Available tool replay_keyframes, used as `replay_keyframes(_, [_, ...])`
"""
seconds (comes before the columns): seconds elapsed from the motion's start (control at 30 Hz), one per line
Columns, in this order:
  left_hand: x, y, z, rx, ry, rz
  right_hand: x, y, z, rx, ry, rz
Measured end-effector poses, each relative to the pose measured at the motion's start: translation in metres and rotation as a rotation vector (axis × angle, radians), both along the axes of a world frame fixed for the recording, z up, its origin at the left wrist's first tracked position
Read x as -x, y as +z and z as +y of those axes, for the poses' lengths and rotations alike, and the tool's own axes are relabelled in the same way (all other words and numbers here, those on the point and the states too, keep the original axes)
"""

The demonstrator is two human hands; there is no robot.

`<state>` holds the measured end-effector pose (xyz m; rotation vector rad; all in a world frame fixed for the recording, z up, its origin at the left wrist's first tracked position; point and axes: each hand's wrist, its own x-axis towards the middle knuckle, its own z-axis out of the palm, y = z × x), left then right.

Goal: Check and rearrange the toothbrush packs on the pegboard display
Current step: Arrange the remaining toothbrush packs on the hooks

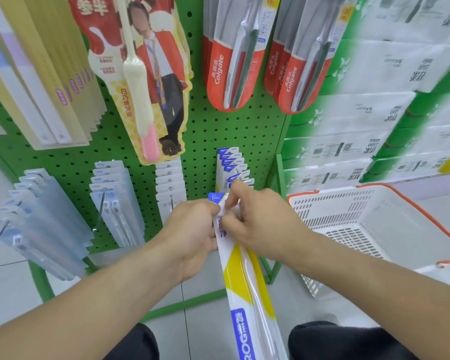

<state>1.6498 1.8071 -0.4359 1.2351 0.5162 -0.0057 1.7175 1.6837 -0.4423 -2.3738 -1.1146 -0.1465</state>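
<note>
On the green pegboard (208,131), going from the left, pale yellow packs (50,81) hang at the upper left with clear packs (39,224) below them; their print is too small to be read. Next, a red and yellow pack (153,74) is hung with a cream toothbrush; Chinese characters are printed on it. Further right, two rows of red packs (234,61) are marked "Colgate".

Below these, a white, yellow and blue toothbrush pack (244,276) is held up by its top end, in front of a row of like packs (233,167) on a low peg. The grip of the left hand (192,229) is closed round the pack's upper left edge, and the card top is pinched by the fingers of the right hand (260,222). On the lower blue band the letters "ROG" and Chinese characters can be read.

It is judged that the pack is being lined up with the peg. The hang hole could be missed, since it is hidden behind the fingers. The thin card could be bent or torn if it is forced. The hanging row could be pushed off the peg, or the long pack could slip and fall to the floor.

At the right, a white basket (369,209) with an orange handle is seen, beside stacked white and green tissue packs (374,100).
</note>
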Motion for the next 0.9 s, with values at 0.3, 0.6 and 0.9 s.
replay_keyframes(0.3, [-0.005,0.006,-0.006,0.018,0.065,0.030,-0.007,0.000,-0.004,-0.029,0.038,-0.106])
replay_keyframes(0.6, [-0.019,0.006,-0.023,-0.071,0.200,0.019,-0.015,-0.007,-0.034,-0.069,0.159,0.041])
replay_keyframes(0.9, [-0.035,0.011,-0.024,-0.046,0.440,-0.189,-0.022,-0.005,-0.038,-0.090,-0.023,0.605])
